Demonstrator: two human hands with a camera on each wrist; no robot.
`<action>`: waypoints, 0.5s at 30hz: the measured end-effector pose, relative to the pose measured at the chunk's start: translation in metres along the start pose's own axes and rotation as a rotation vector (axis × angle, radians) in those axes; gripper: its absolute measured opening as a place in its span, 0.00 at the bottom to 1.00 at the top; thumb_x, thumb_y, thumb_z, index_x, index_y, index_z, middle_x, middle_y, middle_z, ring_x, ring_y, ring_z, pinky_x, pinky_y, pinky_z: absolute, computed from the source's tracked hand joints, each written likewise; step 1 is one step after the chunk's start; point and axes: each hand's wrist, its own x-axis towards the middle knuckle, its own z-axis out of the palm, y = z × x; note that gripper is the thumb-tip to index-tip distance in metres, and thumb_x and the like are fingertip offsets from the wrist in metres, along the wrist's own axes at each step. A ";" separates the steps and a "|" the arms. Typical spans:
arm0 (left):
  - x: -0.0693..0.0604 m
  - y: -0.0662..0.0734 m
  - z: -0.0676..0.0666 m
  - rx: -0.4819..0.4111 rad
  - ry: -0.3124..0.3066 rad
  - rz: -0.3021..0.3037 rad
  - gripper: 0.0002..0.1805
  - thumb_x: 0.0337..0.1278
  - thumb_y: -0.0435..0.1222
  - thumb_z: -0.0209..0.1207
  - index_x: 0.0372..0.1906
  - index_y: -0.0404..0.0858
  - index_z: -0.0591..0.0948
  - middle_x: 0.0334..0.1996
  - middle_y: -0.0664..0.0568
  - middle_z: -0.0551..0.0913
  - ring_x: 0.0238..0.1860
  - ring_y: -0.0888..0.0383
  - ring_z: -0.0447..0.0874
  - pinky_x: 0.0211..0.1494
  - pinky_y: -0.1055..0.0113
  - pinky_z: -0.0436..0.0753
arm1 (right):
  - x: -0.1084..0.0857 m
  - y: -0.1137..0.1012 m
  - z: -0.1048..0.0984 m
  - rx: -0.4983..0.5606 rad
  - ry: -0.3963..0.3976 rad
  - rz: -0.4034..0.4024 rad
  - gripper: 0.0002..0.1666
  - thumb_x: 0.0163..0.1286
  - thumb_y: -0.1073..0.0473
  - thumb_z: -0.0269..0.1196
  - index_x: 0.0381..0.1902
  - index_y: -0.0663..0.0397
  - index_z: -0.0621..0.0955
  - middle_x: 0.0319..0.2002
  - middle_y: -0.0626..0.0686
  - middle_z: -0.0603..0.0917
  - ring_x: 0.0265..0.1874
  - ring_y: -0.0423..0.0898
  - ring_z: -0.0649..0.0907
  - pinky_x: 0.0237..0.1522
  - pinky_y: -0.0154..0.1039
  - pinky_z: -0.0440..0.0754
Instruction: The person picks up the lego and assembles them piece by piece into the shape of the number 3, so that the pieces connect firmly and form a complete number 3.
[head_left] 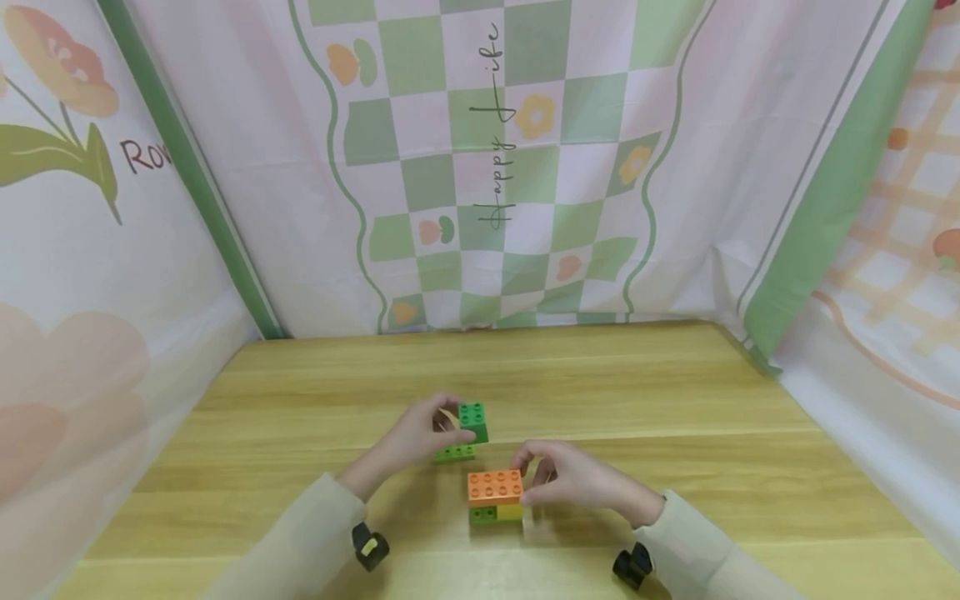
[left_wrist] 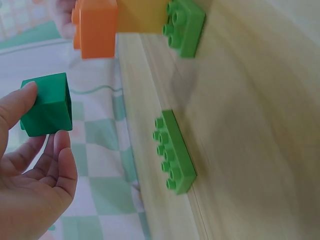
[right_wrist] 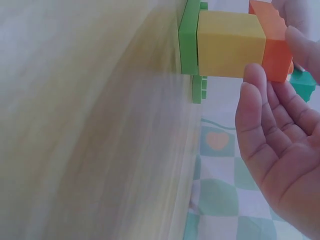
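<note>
My left hand (head_left: pixel 417 433) pinches a dark green square brick (head_left: pixel 472 422) between thumb and fingers, holding it above the table. Below it, a light green flat brick (left_wrist: pixel 175 155) with a row of studs lies on the wood. My right hand (head_left: pixel 573 477) pinches the right end of an orange brick (head_left: pixel 495 487), with the thumb near and the fingers behind. The orange brick sits on top of a yellow brick (right_wrist: pixel 231 44), which stands on one end of a green flat brick (head_left: pixel 483 515). Part of that base's top is bare beside the yellow brick.
The wooden table (head_left: pixel 300 392) spreads around the bricks. A patterned cloth (head_left: pixel 465 183) hangs at its far edge, with more cloth on the left and right sides. A black wrist camera (head_left: pixel 370 547) is at the left sleeve, another camera (head_left: pixel 632 567) at the right.
</note>
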 end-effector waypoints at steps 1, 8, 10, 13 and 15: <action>-0.001 0.001 0.001 -0.002 -0.003 0.009 0.22 0.51 0.39 0.64 0.50 0.34 0.74 0.35 0.52 0.76 0.33 0.58 0.74 0.35 0.67 0.77 | 0.000 0.000 0.000 0.002 0.000 0.001 0.17 0.58 0.60 0.66 0.44 0.57 0.76 0.41 0.50 0.76 0.28 0.44 0.80 0.34 0.37 0.79; -0.009 0.012 0.010 -0.006 -0.028 0.041 0.21 0.51 0.39 0.65 0.48 0.35 0.74 0.34 0.52 0.76 0.33 0.58 0.74 0.35 0.68 0.77 | 0.000 0.003 0.001 0.018 0.002 -0.002 0.16 0.59 0.61 0.66 0.44 0.57 0.75 0.41 0.51 0.76 0.28 0.45 0.80 0.34 0.37 0.79; -0.011 0.015 0.013 -0.010 -0.038 0.042 0.20 0.51 0.39 0.65 0.48 0.36 0.74 0.34 0.54 0.76 0.33 0.59 0.74 0.35 0.68 0.77 | 0.000 0.004 0.001 0.023 0.003 -0.008 0.16 0.59 0.61 0.66 0.44 0.58 0.76 0.41 0.51 0.77 0.28 0.45 0.80 0.34 0.37 0.79; -0.014 0.018 0.017 -0.021 -0.052 0.045 0.20 0.50 0.38 0.65 0.48 0.36 0.75 0.34 0.55 0.76 0.33 0.59 0.74 0.35 0.68 0.77 | 0.000 0.004 0.001 0.032 0.004 -0.015 0.16 0.59 0.61 0.66 0.44 0.58 0.76 0.41 0.52 0.76 0.28 0.45 0.80 0.34 0.38 0.79; -0.016 0.020 0.020 -0.032 -0.061 0.044 0.20 0.50 0.38 0.65 0.48 0.36 0.75 0.34 0.55 0.76 0.33 0.59 0.74 0.35 0.68 0.77 | 0.000 0.004 0.001 0.032 0.005 -0.017 0.16 0.58 0.61 0.66 0.44 0.58 0.76 0.41 0.52 0.76 0.28 0.45 0.80 0.34 0.38 0.79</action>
